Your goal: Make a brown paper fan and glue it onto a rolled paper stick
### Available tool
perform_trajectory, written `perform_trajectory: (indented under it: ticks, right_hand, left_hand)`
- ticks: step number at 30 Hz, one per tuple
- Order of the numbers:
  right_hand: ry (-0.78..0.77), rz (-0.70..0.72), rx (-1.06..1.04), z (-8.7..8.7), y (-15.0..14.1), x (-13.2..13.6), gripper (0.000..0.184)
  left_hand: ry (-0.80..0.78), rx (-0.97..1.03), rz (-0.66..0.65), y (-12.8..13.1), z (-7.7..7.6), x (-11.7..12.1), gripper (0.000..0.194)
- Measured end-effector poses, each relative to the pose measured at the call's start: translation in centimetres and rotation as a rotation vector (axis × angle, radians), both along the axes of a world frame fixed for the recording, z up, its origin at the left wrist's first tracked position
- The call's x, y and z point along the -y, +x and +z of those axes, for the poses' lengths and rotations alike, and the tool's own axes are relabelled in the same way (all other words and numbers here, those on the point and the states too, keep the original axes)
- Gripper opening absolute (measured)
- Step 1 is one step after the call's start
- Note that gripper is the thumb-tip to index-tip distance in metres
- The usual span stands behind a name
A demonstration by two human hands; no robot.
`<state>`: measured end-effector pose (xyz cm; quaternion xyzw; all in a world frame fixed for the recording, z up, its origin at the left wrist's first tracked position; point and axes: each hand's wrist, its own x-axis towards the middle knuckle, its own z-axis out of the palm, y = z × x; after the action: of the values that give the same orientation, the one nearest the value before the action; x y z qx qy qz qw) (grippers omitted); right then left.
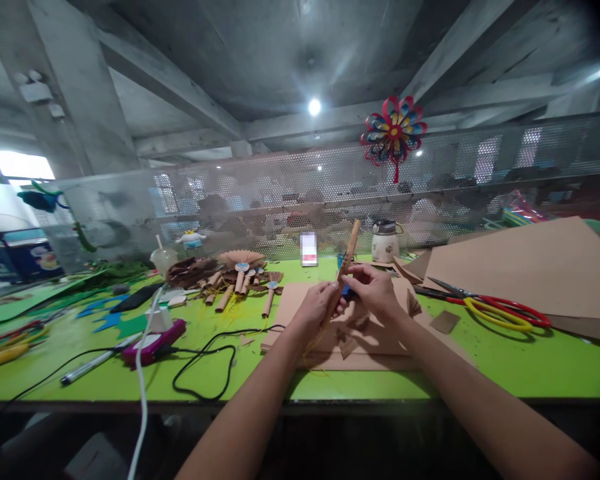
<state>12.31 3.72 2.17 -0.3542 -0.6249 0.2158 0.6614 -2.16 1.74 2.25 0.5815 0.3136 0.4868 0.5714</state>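
Note:
Above a stack of brown cardboard sheets (300,343), a narrow folded strip of brown paper (353,241) stands tilted in my hands. My left hand (319,305) is closed around its lower part. The fingers of my right hand (375,288) are closed in a pinch at the strip's right side, touching my left fingertips. Something blue (349,291) shows between the hands, too covered to name. Small brown scraps (347,347) lie on the sheets below, and yellow string hangs near my left wrist.
Scissors with red and yellow handles (500,315) lie at right, before large cardboard sheets (525,267). Paper fans with tube handles (241,273) are heaped at left. A purple power strip (155,343) with cables sits nearer. A white bottle (385,243) stands behind my hands.

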Motion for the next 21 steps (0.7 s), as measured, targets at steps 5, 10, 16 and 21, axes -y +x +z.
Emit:
perform_trajectory:
  ticks: [5,10,16,21]
  right_hand:
    - [-0.012,-0.008,0.005,0.0,0.08,0.09,0.024]
    - [0.028,-0.044,0.058,-0.16,0.04,-0.05,0.02]
    - [0.057,-0.057,0.09,-0.65,-0.12,-0.48,0.017]
    - [0.059,-0.054,0.095,-0.72,-0.24,-0.43,0.019]
  left_hand:
    - [0.048,-0.028,0.005,0.26,0.13,0.48,0.027]
    - [0.078,-0.066,0.019,0.39,0.28,0.56,0.027]
    - [0.064,-0.066,0.042,0.4,0.44,0.67,0.028]
    - [0.049,-0.035,0.044,0.24,0.22,0.46,0.03]
